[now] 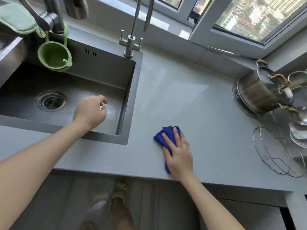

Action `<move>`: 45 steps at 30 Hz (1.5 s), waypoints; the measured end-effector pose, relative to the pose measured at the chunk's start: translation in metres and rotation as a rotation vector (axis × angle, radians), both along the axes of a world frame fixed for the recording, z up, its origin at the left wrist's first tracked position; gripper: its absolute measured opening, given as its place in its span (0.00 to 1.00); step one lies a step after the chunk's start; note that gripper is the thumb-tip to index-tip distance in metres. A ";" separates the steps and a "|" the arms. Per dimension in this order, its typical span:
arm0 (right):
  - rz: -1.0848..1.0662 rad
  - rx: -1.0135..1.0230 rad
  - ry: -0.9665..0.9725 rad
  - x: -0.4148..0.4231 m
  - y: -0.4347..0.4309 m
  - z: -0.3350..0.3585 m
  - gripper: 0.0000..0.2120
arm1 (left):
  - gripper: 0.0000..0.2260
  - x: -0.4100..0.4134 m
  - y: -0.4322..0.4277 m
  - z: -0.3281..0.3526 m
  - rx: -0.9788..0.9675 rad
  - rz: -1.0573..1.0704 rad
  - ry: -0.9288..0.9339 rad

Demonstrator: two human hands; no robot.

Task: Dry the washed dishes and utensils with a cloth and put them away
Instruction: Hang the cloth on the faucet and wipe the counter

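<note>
Late in the task, seemingly: wiping beside the sink (128,100).
Pressing cloth (166,138) onto tabletop (191,100) just right of sink with flat, spread right hand (178,151); holding left hand (90,110) loosely curled, empty, above it; probably still to put away pot (259,95) far right.

To your left, a steel sink (103,68) is set into the grey counter (191,100), with the drain (50,100) in its floor. A green cup (54,58) hangs from the faucet (53,19). A green pad (15,18) lies top left, and there's a window (259,17) beyond.
</note>
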State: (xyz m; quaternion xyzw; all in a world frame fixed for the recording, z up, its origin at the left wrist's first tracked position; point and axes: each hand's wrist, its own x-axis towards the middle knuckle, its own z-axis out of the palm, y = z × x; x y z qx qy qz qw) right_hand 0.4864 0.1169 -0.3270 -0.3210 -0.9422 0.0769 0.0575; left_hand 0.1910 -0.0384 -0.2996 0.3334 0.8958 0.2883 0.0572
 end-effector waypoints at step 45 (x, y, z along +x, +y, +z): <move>0.217 0.003 -0.159 -0.358 0.175 0.009 0.25 | 0.10 -0.125 0.086 0.001 0.032 0.534 -0.331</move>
